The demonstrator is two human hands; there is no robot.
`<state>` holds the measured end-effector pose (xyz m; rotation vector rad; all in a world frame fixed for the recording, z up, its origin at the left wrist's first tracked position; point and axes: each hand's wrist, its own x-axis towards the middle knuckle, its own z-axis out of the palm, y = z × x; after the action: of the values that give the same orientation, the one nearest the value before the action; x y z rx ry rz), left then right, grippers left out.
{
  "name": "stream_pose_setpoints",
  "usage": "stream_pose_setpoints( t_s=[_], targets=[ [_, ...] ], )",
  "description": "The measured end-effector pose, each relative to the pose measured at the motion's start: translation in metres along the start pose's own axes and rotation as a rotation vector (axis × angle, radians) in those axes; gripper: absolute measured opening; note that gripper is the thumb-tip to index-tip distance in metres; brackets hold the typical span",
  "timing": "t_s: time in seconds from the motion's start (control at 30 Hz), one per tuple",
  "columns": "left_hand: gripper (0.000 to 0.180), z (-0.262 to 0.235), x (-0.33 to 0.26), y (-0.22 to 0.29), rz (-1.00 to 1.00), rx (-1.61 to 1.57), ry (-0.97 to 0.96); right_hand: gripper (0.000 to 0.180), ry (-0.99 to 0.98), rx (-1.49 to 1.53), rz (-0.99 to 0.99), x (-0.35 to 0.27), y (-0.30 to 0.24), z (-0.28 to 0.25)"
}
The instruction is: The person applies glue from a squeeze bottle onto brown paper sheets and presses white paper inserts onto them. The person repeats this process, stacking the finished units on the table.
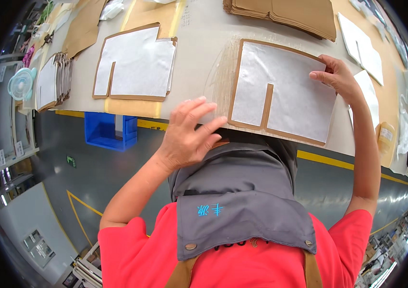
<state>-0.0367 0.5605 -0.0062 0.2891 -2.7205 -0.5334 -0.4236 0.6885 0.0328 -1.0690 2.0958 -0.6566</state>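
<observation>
the left hand point(189, 132) lies flat and released on the near left edge of the white-faced cardboard panel point(283, 93), while the right hand point(337, 76) is grasping its far right corner.

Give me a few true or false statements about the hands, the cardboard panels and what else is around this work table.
1. The left hand lies flat on the near cardboard panel's left edge. True.
2. The right hand holds a pair of scissors. False: it pinches the panel's upper right corner.
3. A second cardboard panel with a white sheet lies further left on the table. True.
4. The blue bin stands on the table. False: it sits below the table edge.
5. A stack of brown cardboard lies at the table's far side. True.
</observation>
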Motion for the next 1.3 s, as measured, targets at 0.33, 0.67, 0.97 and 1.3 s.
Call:
stream_pose_setpoints(
  t_s=[0.33, 0.67, 0.97, 1.3],
  targets=[
    [0.063, 0.009, 0.059, -0.003, -0.477, -1.133, 0.212, 0.035, 0.166, 0.297, -0.181, -0.061, -0.049, -0.015],
    [0.049, -0.128, -0.003, -0.100, -0.807, -1.119, 0.375, 0.055, -0.062, 0.287, -0.388, 0.035, -0.202, 0.087],
    [0.046, -0.149, -0.039, -0.226, -0.863, -0.267, 0.323, 0.056, 0.011, 0.087, -0.481, 0.158, -0.240, 0.200],
    [0.047, -0.174, 0.078, -0.003, -0.554, -1.510, -0.069, 0.026, 0.469, -0.387, -0.666, 0.111, -0.141, 0.092]
  ],
)
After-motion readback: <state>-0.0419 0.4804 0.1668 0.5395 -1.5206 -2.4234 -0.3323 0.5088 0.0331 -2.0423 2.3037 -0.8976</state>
